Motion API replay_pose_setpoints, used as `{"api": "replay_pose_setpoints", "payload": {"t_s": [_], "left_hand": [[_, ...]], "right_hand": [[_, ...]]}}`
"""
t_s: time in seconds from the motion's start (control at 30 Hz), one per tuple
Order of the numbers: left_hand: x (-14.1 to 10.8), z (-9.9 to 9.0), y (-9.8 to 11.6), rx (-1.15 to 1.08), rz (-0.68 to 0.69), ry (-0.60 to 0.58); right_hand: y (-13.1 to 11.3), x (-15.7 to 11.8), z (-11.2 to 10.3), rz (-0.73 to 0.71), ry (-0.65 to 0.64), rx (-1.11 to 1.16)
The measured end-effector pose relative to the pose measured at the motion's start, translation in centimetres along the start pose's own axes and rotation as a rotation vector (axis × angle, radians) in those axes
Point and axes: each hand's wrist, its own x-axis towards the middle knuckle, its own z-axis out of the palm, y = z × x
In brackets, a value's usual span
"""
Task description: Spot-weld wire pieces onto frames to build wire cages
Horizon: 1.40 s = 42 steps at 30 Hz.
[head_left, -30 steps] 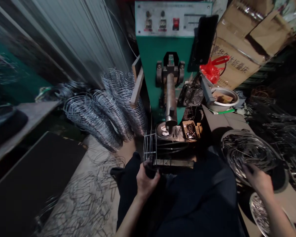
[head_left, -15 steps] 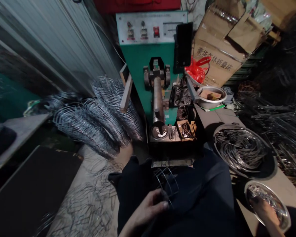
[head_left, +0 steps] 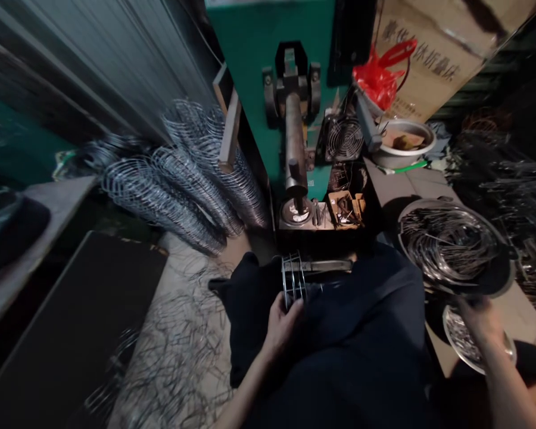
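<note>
"What's the biggest thing there?"
"The green machine; take it as your landmark. Left of it lean stacks of wire rings. To its near right sits a wide tray of loose wire, and nearer the person, on that same side of it, a metal bowl of small metal pieces."
"And the hands?"
"Well apart. The right hand, blurred, is over the bowl, well to the machine's near right; whether its fingers grip anything, I can't tell. The left hand, on the machine's near side, has thumb and fingers pinched on a small wire frame."
"Which step is that?"
"Hold and reach, I'd judge: one hand steadies the frame, the other works at the bowl. The next move seems to call for a steady left grip and a right hand kept clear of the bowl's rim."
"How does the frame lie?"
"Above the lap, its long axis running from the fingers toward the machine, free end pointing there. How steeply it tilts, I can't tell."
</note>
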Motion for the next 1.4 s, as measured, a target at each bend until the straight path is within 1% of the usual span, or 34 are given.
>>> {"api": "replay_pose_setpoints", "payload": {"t_s": [0.03,0.07,0.1,0.13,0.2,0.27,0.33,0.37,0.4,0.47,0.53,0.67,0.83,0.93,1.07,1.23,1.4], "left_hand": [[0.2,0.1,-0.1,-0.032,-0.001,0.013],[0.3,0.3,-0.2,-0.055,-0.003,0.026],[0.5,0.5,-0.3,-0.079,-0.008,0.035],[0.5,0.7,-0.4,-0.111,-0.010,0.041],[0.7,1.0,-0.5,-0.192,0.003,0.056],[1.0,1.3,-0.5,-0.245,0.042,0.073],[1.5,1.2,-0.2,-0.244,0.096,0.079],[1.7,1.1,0.0,-0.231,0.120,0.075],[1.9,1.0,0.2,-0.216,0.140,0.069],[2.4,0.7,0.8,-0.196,0.167,0.062],[2.8,0.4,1.4,-0.187,0.183,0.055],[3.7,0.3,2.0,-0.210,0.212,0.063],[4.7,0.4,2.0,-0.288,0.217,0.072],[5.1,0.3,2.1,-0.313,0.212,0.070],[5.5,0.0,2.4,-0.309,0.234,0.084],[6.6,-0.3,2.8,-0.302,0.257,0.125],[7.4,-0.5,4.1,-0.314,0.298,0.161]], "right_hand": [[-3.5,0.2,0.7,0.006,-0.049,0.020],[-7.0,0.3,1.5,-0.012,-0.066,0.061],[-10.6,0.0,2.3,-0.076,-0.091,0.147],[-14.1,-0.4,3.1,-0.179,-0.122,0.266],[-20.4,-1.8,4.5,-0.376,-0.318,0.345],[-25.3,-3.3,5.6,-0.517,-0.497,0.386],[-28.7,-4.4,6.6,-0.655,-0.636,0.398],[-29.9,-4.7,7.1,-0.731,-0.669,0.390],[-30.8,-4.9,7.6,-0.811,-0.678,0.373],[-31.9,-4.8,8.7,-0.956,-0.646,0.331],[-32.6,-4.5,9.8,-1.055,-0.613,0.289],[-33.1,-4.2,11.3,-1.135,-0.606,0.203],[-33.7,-4.3,11.7,-1.233,-0.486,0.118],[-34.5,-4.4,11.5,-1.260,-0.438,0.153],[-35.9,-4.2,11.3,-1.238,-0.441,0.280],[-37.3,-3.4,11.9,-1.254,-0.420,0.354],[-38.4,-2.8,12.7,-1.254,-0.414,0.372]]}}
